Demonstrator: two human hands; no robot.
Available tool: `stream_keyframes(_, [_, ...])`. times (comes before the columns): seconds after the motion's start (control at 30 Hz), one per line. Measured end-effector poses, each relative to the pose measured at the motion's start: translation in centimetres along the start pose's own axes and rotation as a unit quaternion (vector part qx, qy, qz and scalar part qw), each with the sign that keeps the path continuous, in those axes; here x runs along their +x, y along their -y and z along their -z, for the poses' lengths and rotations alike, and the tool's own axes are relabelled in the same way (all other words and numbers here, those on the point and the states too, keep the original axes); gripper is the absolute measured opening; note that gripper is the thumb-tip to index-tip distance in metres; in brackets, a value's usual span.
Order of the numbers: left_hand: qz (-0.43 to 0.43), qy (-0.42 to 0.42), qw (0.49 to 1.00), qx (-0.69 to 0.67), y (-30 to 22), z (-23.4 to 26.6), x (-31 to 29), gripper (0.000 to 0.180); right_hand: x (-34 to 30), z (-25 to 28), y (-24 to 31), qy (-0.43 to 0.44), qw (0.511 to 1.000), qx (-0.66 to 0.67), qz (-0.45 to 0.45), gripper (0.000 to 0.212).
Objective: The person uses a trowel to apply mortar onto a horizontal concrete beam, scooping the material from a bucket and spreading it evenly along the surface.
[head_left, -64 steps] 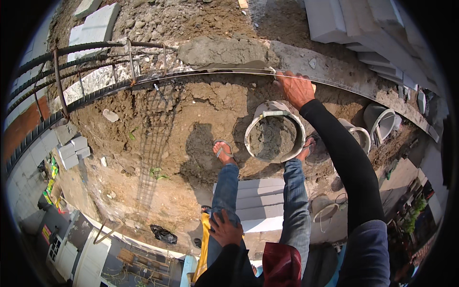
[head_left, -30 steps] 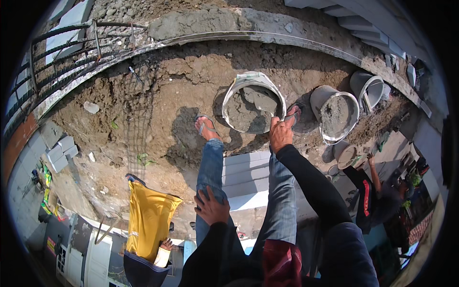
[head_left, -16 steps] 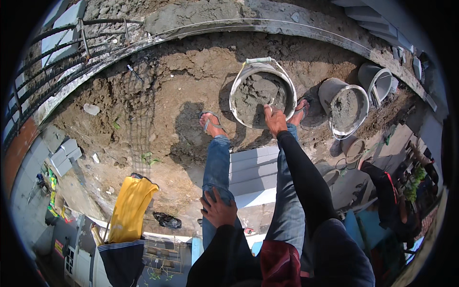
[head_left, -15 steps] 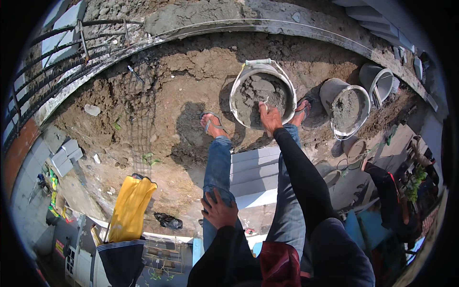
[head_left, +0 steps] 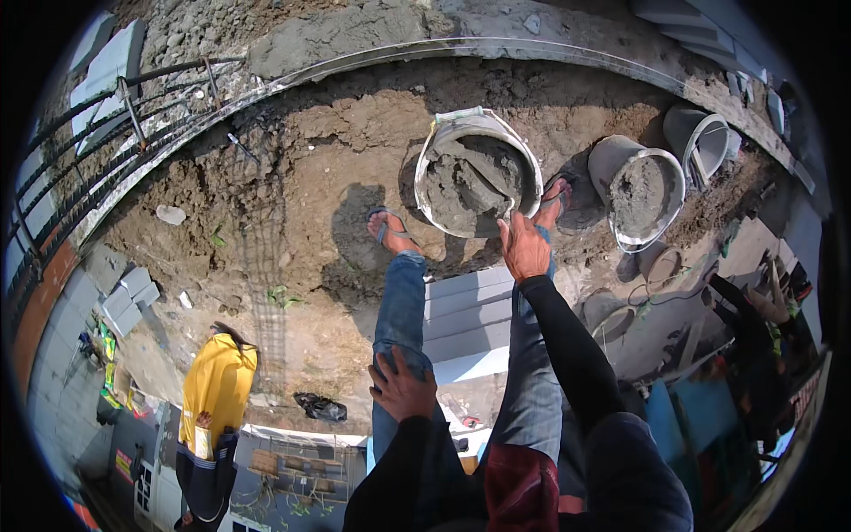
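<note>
The broad bed of lumpy brown earth [head_left: 292, 168] fills the upper picture, bounded at the top by a curved grey concrete edge [head_left: 532, 49] with dark steel bars [head_left: 133, 106] at the left. Below it lies a stack of pale grey slabs [head_left: 465, 310], on which the person's jeans-clad legs stand or lean. At the lower left, far below, stands another person in a yellow top [head_left: 217, 386].

The round grey metal pan of wet grey mortar [head_left: 477, 173] sits on the earth between the sandalled feet, more than half full. To its right stand a grey bucket holding mortar [head_left: 640, 191] and, beyond it, an empty one lying tilted [head_left: 700, 137].

The right hand [head_left: 525, 248] reaches to the pan's near rim — fingers at or on the edge, though whether they grip it I cannot tell. The left hand [head_left: 403, 386] rests flat and loose on the left thigh, holding nothing.

Loaded like this, the pan is likely heavy and its contents soft and sloppy; the rim, smeared with mortar, may be slippery. The firmest hold would be both hands on opposite rims, kept level — one-handed at the near edge it would probably tip.
</note>
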State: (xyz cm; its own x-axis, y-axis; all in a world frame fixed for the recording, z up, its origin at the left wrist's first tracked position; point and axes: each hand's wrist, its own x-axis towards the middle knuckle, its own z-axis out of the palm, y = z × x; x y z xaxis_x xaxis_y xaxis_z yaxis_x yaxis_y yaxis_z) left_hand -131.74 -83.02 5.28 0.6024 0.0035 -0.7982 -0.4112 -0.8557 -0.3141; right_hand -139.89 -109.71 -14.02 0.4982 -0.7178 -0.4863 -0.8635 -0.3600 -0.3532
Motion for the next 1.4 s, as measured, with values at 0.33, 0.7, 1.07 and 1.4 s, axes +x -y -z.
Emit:
stream_keyframes(0.33, [0.01, 0.019, 1.0, 0.012, -0.2, 0.5, -0.4, 0.085, -5.3, -0.9, -2.3, 0.123, 0.939, 0.24, -0.212, 0.047])
stream_keyframes(0.7, [0.011, 0.036, 0.999, 0.008, -0.7, 0.3, -0.6, 0.084, 4.0, -6.3, 2.8, 0.241, 0.809, 0.472, -0.254, 0.049])
stream_keyframes(1.07, [0.009, 0.021, 1.0, 0.006, -1.8, 1.1, -0.5, 0.084, 1.0, -0.2, -1.9, 0.304, 0.859, 0.379, -0.16, 0.051])
stream_keyframes(1.4, [0.023, 0.013, 1.0, 0.0, -2.6, 1.6, -0.7, 0.084, 2.6, 15.4, 0.8, 0.395, 0.881, 0.237, -0.106, 0.055])
